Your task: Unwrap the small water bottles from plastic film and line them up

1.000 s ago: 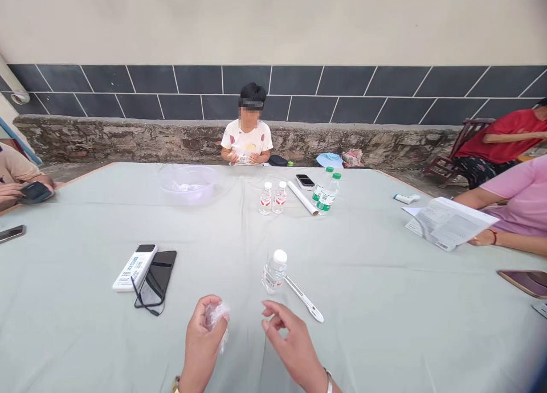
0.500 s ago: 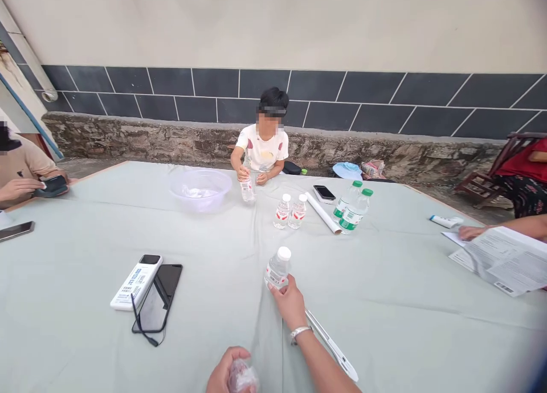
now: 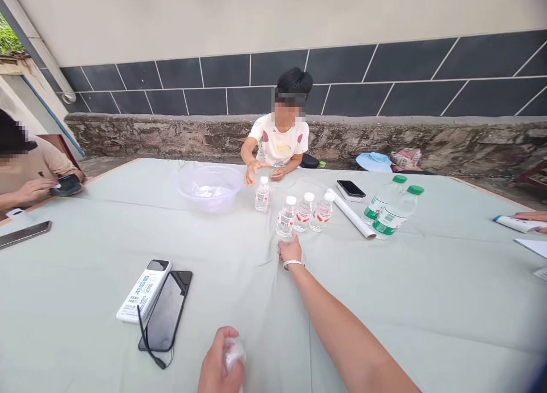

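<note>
1. A small clear bottle (image 3: 286, 217) with a white cap stands upright mid-surface, at the left end of a row of three. Its label faces you.
2. Your right grip (image 3: 290, 249) is at the bottle's near, lower side. I cannot tell whether the fingers are clamped on it or only resting against it.
3. Best handling here: hold low, stay level with the surface (image 3: 427, 302), and part your fingers gently so the light bottle does not tip.
4. Just to its right stand the middle bottle (image 3: 304, 212) and the right-hand bottle (image 3: 322, 212). Approach and leave from the near side, so your knuckles do not nudge them.
5. Your left grip (image 3: 221, 361), at the near edge, is clamped on crumpled clear plastic (image 3: 235, 353). Holding it well away from the row is sensible.
6. Far left of the row, a fourth bottle (image 3: 262, 196) stands alone. Another person's open hand (image 3: 255, 170) is just behind it; leave that space free.
7. Further out: a lilac basin (image 3: 231, 196) far left, a white roll (image 3: 351, 213) and green-capped bottles (image 3: 395, 213) right, a dark phone (image 3: 168, 310) near left.
</note>
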The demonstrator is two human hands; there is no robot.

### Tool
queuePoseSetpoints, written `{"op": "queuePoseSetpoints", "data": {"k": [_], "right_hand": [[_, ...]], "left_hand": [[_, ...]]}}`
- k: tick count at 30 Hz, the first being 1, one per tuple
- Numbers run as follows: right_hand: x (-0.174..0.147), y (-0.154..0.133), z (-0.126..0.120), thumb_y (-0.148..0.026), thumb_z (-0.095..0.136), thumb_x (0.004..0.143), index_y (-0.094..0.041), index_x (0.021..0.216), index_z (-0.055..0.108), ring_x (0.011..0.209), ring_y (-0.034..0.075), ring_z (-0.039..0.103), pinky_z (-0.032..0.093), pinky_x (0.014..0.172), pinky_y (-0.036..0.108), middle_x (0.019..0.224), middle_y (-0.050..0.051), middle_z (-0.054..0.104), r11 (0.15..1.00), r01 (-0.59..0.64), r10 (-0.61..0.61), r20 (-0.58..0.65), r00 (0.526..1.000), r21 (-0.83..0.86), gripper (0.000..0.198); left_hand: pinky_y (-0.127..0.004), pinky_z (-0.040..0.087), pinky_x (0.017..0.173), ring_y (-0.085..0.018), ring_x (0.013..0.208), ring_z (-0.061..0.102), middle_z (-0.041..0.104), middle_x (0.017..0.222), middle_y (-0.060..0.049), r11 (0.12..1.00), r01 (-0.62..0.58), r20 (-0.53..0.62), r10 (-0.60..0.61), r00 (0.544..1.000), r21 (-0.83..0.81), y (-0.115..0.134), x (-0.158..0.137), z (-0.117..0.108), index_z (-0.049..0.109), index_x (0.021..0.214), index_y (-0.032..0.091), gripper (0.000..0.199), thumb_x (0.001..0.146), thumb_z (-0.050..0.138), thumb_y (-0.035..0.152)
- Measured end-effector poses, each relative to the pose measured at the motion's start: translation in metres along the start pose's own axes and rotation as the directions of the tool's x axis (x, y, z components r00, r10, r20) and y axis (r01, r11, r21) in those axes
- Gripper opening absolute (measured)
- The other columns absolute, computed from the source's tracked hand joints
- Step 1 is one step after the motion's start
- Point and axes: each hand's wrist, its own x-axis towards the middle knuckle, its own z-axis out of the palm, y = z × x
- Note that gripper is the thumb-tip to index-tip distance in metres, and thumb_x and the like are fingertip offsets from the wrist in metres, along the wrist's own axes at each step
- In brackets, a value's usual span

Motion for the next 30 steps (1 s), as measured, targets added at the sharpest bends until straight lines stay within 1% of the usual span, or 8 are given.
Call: {"op": "queuePoseSetpoints", "data": {"k": [3, 6, 9, 13, 16, 22, 27, 30], "right_hand": [[-0.049, 0.03, -0.013, -0.023, 0.048, 0.076, -0.017, 0.136, 0.041, 0.048, 0.01, 0.056, 0.048, 0.054, 0.023, 0.077, -0.002, 0.063, 0.991, 0.132, -0.123, 0.17, 0.978, -0.039, 0.06], [-0.098, 0.061, -0.03, -0.024, 0.045, 0.077, -0.019, 0.121, 0.056, 0.058, 0.012, 0.059, 0.05, 0.063, 0.025, 0.076, -0.001, 0.064, 0.905, 0.41, -0.359, 0.311, 0.88, -0.117, 0.045], [-0.12, 0.073, -0.042, -0.022, 0.041, 0.08, -0.02, 0.109, 0.063, 0.066, 0.015, 0.06, 0.05, 0.068, 0.028, 0.082, 0.003, 0.065, 0.792, 0.574, -0.48, 0.368, 0.796, -0.209, 0.036], [-0.123, 0.067, -0.044, -0.014, 0.036, 0.08, -0.022, 0.1, 0.063, 0.073, 0.019, 0.062, 0.05, 0.071, 0.033, 0.085, 0.005, 0.064, 0.726, 0.611, -0.493, 0.382, 0.782, -0.315, 0.034], [-0.125, 0.065, -0.042, -0.01, 0.036, 0.077, -0.026, 0.095, 0.062, 0.079, 0.022, 0.063, 0.05, 0.072, 0.035, 0.086, 0.005, 0.064, 0.709, 0.619, -0.493, 0.39, 0.778, -0.338, 0.035], [-0.13, 0.069, -0.037, -0.005, 0.039, 0.073, -0.027, 0.087, 0.061, 0.083, 0.023, 0.063, 0.05, 0.074, 0.035, 0.088, 0.005, 0.063, 0.728, 0.579, -0.452, 0.378, 0.808, -0.366, 0.034], [-0.132, 0.064, -0.039, -0.004, 0.04, 0.073, -0.024, 0.086, 0.063, 0.085, 0.022, 0.062, 0.048, 0.075, 0.033, 0.089, 0.005, 0.063, 0.732, 0.554, -0.42, 0.378, 0.825, -0.397, 0.033], [-0.134, 0.06, -0.04, -0.002, 0.039, 0.073, -0.023, 0.087, 0.063, 0.086, 0.022, 0.061, 0.047, 0.076, 0.032, 0.09, 0.006, 0.063, 0.716, 0.556, -0.418, 0.378, 0.826, -0.423, 0.034]], "left_hand": [[-0.024, 0.044, 0.053, -0.012, 0.052, 0.052, 0.05, 0.065, 0.006, 0.979, -0.033, -0.05, 0.023, 0.999, -0.199, 0.04, 0.029, -0.008, 0.051, 0.094, 0.024, 0.03, 0.066, 0.053, 0.033], [-0.025, 0.047, 0.055, -0.01, 0.054, 0.05, 0.051, 0.068, 0.005, 0.926, -0.11, -0.098, 0.079, 0.992, -0.362, 0.092, 0.076, -0.018, 0.053, 0.084, 0.021, 0.028, 0.06, 0.062, 0.032], [-0.024, 0.047, 0.059, -0.009, 0.058, 0.053, 0.056, 0.071, 0.002, 0.935, -0.18, -0.296, 0.087, 0.951, -0.305, 0.149, 0.137, -0.034, 0.056, 0.083, 0.016, 0.019, 0.069, 0.061, 0.028], [-0.026, 0.05, 0.067, -0.01, 0.071, 0.059, 0.062, 0.085, -0.001, 0.959, -0.192, -0.467, 0.074, 0.881, -0.21, 0.217, 0.216, -0.055, 0.058, 0.1, 0.013, 0.02, 0.084, 0.057, 0.025], [-0.035, 0.054, 0.076, -0.016, 0.089, 0.061, 0.061, 0.109, -0.007, 0.981, -0.161, -0.482, 0.093, 0.871, -0.103, 0.25, 0.259, -0.058, 0.055, 0.115, 0.015, 0.032, 0.089, 0.055, 0.034], [-0.044, 0.051, 0.087, -0.021, 0.104, 0.058, 0.056, 0.123, -0.009, 0.953, -0.065, -0.346, 0.171, 0.922, 0.296, 0.255, 0.298, -0.048, 0.053, 0.122, 0.017, 0.039, 0.089, 0.056, 0.037], [-0.054, 0.029, 0.104, -0.036, 0.134, 0.034, 0.055, 0.131, -0.015, 0.769, -0.114, -0.227, 0.321, 0.919, 0.629, 0.229, 0.286, -0.041, 0.049, 0.128, 0.01, 0.046, 0.082, 0.056, 0.013], [-0.053, 0.032, 0.104, -0.033, 0.139, 0.028, 0.05, 0.138, -0.018, 0.653, -0.164, -0.149, 0.397, 0.906, 0.739, 0.222, 0.274, -0.042, 0.041, 0.137, 0.014, 0.061, 0.077, 0.055, 0.012]]}}
